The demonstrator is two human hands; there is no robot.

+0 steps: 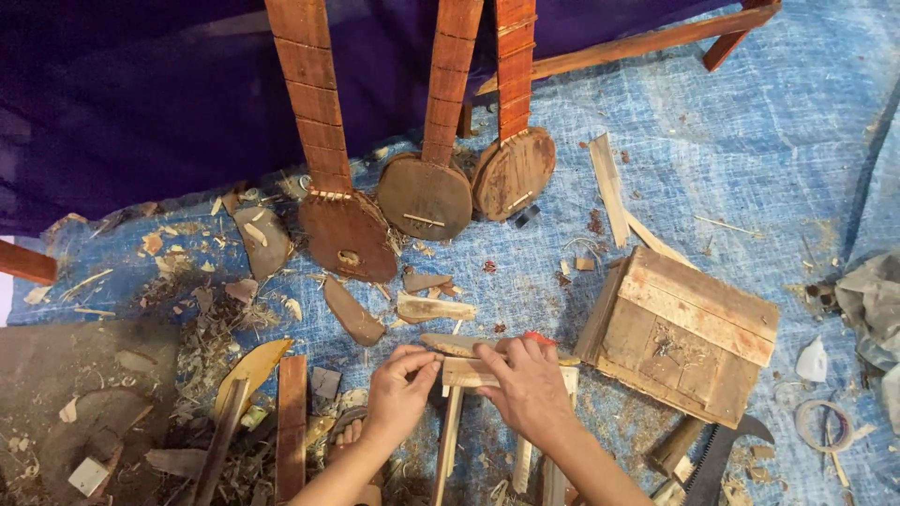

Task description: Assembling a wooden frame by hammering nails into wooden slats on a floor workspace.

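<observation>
Both your hands meet over one short wooden block (466, 372) near the bottom edge of the blue tarp (750, 141), a little right of its middle. Your left hand (398, 394) has fingers curled, thumb and fingertips pinched on the block's left end. Your right hand (530, 384) lies flatter, fingers only partly bent, pressing across the block's right end and top. A bit of something red (539, 337) shows at your right fingertips; you cannot tell what it is. The block rests across upright wooden slats (448, 436); their count is unclear under your hands.

Counted on the tarp:
- Three stringed instruments (427, 192) with round wooden bodies and long fretted necks, leaning against the dark purple cloth (141, 103) along the top edge.
- One slatted wooden box (684, 333), tilted, just right of your right hand.
- One curved dark blade (727, 450) at the bottom edge, below the box.
- One yellow curved piece (248, 370) and one reddish plank (292, 422) left of your left hand.
- One pale strip of wood (609, 187) near the top, right of the instruments.
- Offcuts and shavings (202, 328) scattered thickly toward the left edge, too many to count.
</observation>
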